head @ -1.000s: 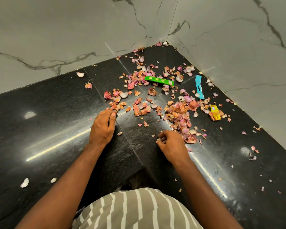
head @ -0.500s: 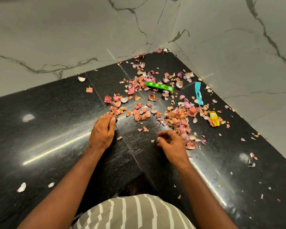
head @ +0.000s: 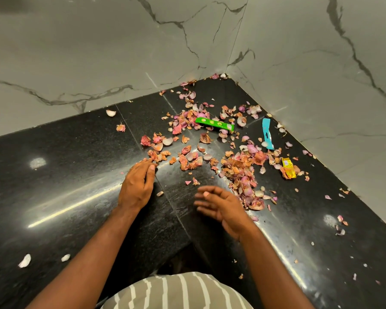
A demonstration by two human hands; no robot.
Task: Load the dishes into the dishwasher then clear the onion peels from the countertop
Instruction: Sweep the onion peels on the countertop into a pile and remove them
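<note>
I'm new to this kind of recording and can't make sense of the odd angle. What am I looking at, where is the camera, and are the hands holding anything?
There is no machine here: a person is working with two bare hands, and the camera is worn on the head, looking forward and down. That is why you see both forearms and a striped shirt at the bottom edge.

The surface is a black countertop in a corner between two marbled walls. Onion peels lie scattered across it, mostly toward the corner. Among them are a green wrapper, a blue strip and a small yellow wrapper.

The left hand rests on the counter, its fingertips at the edge of the peels. The right hand is open with loose fingers beside the densest pile. Neither hand appears to hold anything.
</note>
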